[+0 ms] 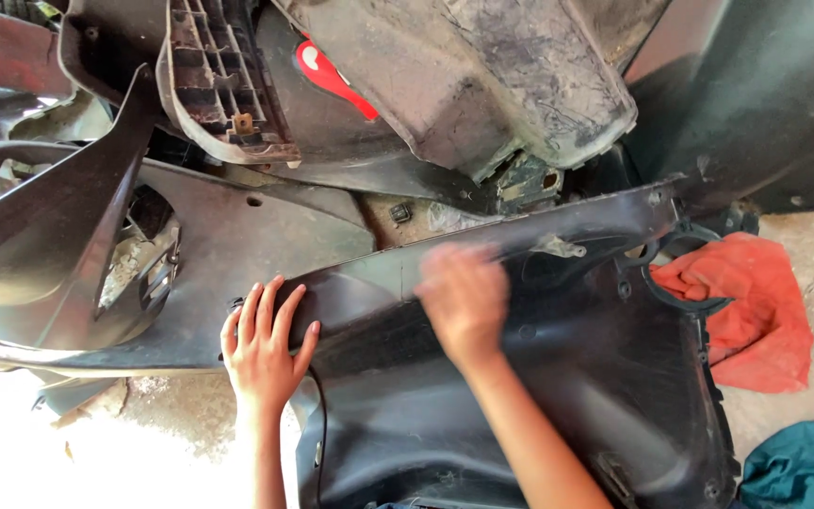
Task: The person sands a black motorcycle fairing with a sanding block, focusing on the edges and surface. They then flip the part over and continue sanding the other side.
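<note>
Black plastic body panel (539,377) lies on the floor under my hands: left hand (264,347) spread flat on its edge, right hand (463,300) blurred, grip unclear. Looks light, stiff, springy; best held by its rims.

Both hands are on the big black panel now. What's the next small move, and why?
Probably press the panel's top edge in with the right hand while the left hand steadies its left end. The black panel overlaps the grey body panel, and a mount tab sits just beyond the blurred right hand.

Single head-worn view, steeply downward and close over black plastic panels (520,377) on the ground.
</note>
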